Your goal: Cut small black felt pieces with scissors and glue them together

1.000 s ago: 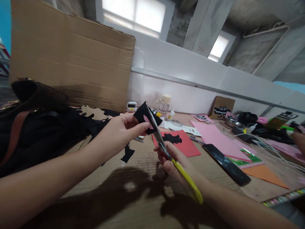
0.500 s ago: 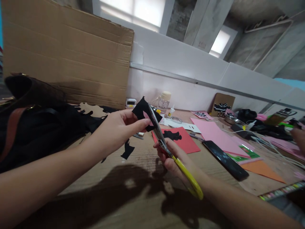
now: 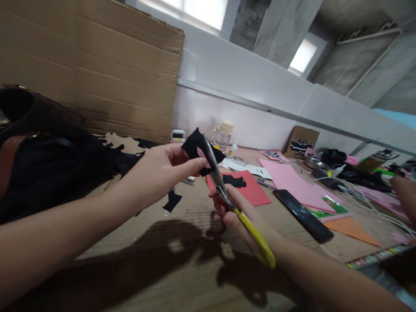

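Observation:
My left hand (image 3: 177, 167) pinches a piece of black fabric or paper (image 3: 194, 144) between thumb and fingers, with a small pink shape (image 3: 200, 155) lying against it. My right hand (image 3: 235, 210) is closed round the yellow-handled scissors (image 3: 248, 225). Their blades point up and away from me and lie across the right part of the black piece; I cannot tell how far the blades are parted. Below my left hand, a black offcut (image 3: 172, 201) rests on the table. A black cut-out (image 3: 235, 180) lies on a red sheet (image 3: 260, 197) behind my right hand.
A phone (image 3: 303, 215) and pink sheets (image 3: 284, 180) lie to the right, with cables beyond. At the left sits a dark bag (image 3: 48, 164) before a cardboard panel (image 3: 130, 73). A bottle (image 3: 224, 133) stands at the back. Another person's hand (image 3: 404, 193) shows at the right edge.
The view has shifted slightly. The black piece sits a little further right and higher in view, still in my left hand with the scissors across it.

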Demonstrator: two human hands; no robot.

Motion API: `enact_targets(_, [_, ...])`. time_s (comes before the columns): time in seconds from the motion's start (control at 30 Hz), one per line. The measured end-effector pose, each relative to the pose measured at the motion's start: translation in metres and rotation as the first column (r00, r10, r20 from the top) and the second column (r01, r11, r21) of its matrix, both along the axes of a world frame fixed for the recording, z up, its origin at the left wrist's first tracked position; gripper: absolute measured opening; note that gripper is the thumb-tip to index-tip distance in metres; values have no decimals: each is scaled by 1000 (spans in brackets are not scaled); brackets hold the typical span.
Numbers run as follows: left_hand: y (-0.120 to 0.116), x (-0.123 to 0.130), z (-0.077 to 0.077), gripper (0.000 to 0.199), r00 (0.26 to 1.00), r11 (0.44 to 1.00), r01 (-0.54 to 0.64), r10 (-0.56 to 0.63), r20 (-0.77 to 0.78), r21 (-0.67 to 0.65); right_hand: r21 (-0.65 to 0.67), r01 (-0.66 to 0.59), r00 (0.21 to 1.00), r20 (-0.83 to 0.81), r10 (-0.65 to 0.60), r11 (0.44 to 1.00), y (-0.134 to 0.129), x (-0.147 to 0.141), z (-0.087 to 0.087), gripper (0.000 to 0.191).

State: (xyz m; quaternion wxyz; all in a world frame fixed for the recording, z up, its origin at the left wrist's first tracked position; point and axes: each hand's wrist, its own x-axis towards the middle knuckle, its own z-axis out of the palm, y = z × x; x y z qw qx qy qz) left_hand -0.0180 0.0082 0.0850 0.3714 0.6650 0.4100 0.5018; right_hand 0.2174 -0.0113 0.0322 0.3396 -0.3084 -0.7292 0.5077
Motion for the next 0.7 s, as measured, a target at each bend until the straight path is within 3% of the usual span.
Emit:
enact_targets(0.17, [-1, 1, 3, 34, 998, 999, -42, 42, -38, 9, 43, 26, 999, 17, -27, 999, -2, -3, 3, 58])
enact_targets(0.4, [-2, -1, 1, 38, 995, 997, -74, 73, -69, -17, -5, 57, 997, 54, -56, 998, -3, -3, 5, 57])
enact_targets(0.7, [-1, 1, 3, 28, 1000, 1000, 4, -4, -1, 0, -7, 64, 998, 14, -64, 998, -5, -4, 5, 63])
